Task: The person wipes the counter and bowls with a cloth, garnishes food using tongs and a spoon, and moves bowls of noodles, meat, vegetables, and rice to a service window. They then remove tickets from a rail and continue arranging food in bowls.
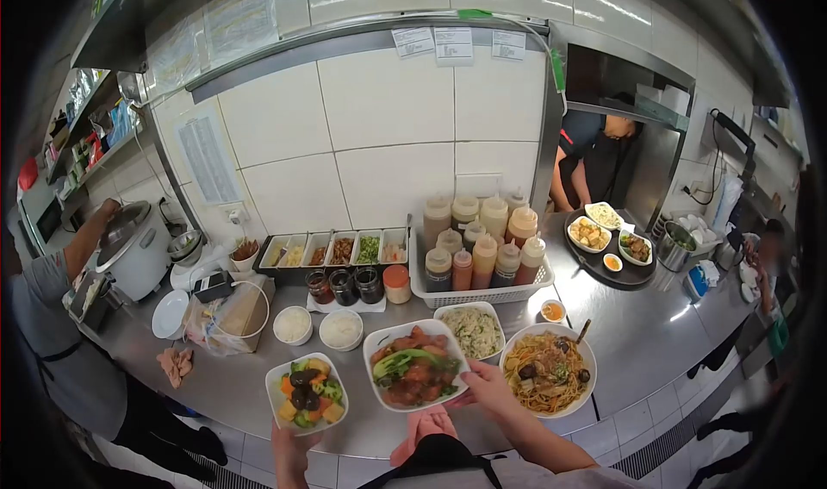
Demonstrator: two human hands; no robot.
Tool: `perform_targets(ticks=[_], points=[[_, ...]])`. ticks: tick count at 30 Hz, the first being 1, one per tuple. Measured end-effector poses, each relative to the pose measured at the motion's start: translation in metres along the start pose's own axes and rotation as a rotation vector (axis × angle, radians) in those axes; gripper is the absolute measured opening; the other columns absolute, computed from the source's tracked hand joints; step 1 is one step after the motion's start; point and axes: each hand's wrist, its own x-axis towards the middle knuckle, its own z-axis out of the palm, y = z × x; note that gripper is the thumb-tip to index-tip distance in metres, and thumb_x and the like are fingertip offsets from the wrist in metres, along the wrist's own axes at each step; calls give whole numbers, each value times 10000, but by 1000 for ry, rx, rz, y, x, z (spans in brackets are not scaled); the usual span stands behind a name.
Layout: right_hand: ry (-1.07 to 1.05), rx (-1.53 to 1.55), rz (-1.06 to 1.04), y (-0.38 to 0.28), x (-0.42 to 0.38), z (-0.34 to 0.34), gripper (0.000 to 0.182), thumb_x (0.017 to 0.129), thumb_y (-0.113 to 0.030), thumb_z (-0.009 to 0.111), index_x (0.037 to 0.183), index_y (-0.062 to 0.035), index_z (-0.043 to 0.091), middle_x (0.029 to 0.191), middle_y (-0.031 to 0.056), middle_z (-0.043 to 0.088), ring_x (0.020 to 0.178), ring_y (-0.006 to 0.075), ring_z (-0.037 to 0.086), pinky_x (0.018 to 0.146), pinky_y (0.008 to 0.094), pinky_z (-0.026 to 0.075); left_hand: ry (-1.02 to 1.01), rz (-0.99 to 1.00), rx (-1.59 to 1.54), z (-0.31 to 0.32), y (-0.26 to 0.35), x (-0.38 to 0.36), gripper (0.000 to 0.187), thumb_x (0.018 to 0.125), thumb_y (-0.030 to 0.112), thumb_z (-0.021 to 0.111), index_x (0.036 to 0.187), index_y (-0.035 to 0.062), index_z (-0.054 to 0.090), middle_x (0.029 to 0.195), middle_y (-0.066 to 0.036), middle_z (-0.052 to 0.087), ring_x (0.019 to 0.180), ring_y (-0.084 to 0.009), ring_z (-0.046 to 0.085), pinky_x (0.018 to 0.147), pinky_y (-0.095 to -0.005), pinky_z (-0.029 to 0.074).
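My left hand (293, 448) grips the lower edge of a white square bowl (274, 399) of mixed vegetables with dark mushrooms on top. My right hand (484, 391) holds the right side of another white square bowl (371, 356), filled with glazed meat pieces and green leafy vegetable. Both bowls are above the counter's front edge, side by side and apart. Just right of my right hand stands a round bowl (562, 404) of noodles with a utensil handle sticking out. Behind the meat bowl is a bowl (498, 344) of fried rice, partly covered by it.
Two rice bowls (293, 325), sauce jars (370, 286), topping trays (343, 249) and a basket (448, 300) of squeeze bottles line the back. A round tray (633, 280) of dishes sits by the hatch, a person (586, 157) behind it. Another person (69, 317) stands left, near a rice cooker (138, 248).
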Motion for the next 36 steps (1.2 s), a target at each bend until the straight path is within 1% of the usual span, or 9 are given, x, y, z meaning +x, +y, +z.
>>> perform_targets(ticks=[5,8,16,20,23,25,28,29,36], points=[[112,90,-163,-49,-33,-74,304,834,-56,389,1110,39,477,871,148,593,586,240,621,497,279,544,-161,-54,209,83,34,-57,444,773,210,451,1169,22,382,999,-137,545,789,-267,607,548,-336,540],[249,118,-341,-80,-60,-130,310,817,-46,389,1089,76,469,838,163,596,566,216,618,444,241,536,-396,-171,180,153,20,-88,581,678,46,389,1248,-10,293,1063,-189,509,831,-331,589,547,-362,558],[651,-23,-443,-106,-145,-348,283,828,-162,456,1038,25,495,780,107,593,504,157,580,364,218,480,-799,-642,89,338,-103,-154,672,735,46,427,1342,101,146,1244,-121,382,1032,-285,503,721,-371,524],[734,-114,-350,-81,-182,-460,265,835,-153,413,1048,-13,482,769,112,587,463,157,566,349,211,456,-931,-500,61,403,-221,-173,722,734,-25,392,1363,138,77,1239,-103,390,964,-215,545,767,-365,498],[915,37,-259,-77,-207,-490,254,755,-170,608,889,39,553,756,149,583,622,235,583,467,306,488,-936,-574,-59,447,-248,-202,723,732,-56,363,1362,137,66,1232,-128,387,952,-242,551,774,-369,502],[936,7,-175,-70,-219,-509,247,763,-144,594,922,38,542,781,148,578,635,238,584,475,307,495,-878,-700,-66,462,-271,-212,701,756,-44,402,1359,178,121,1126,-67,487,858,-110,569,665,-204,482],[945,23,-113,-44,-229,-545,241,780,-113,568,966,35,529,822,141,573,645,232,582,489,305,504,-781,-739,-46,482,-263,-227,671,805,-9,410,1357,197,91,1131,-81,482,853,-126,588,680,-211,500],[927,63,-139,-35,-229,-555,237,789,-107,556,978,33,527,838,135,574,644,224,579,496,301,506,-791,-737,14,484,-272,-222,714,767,-56,343,1354,211,37,1216,-145,385,894,-245,576,740,-337,517],[759,174,-84,-21,-203,-600,292,820,-153,538,1080,-27,505,924,121,579,742,233,595,556,329,529,-750,-681,122,509,-300,-209,640,824,22,340,1348,263,60,1190,-98,418,937,-195,553,717,-300,519]])
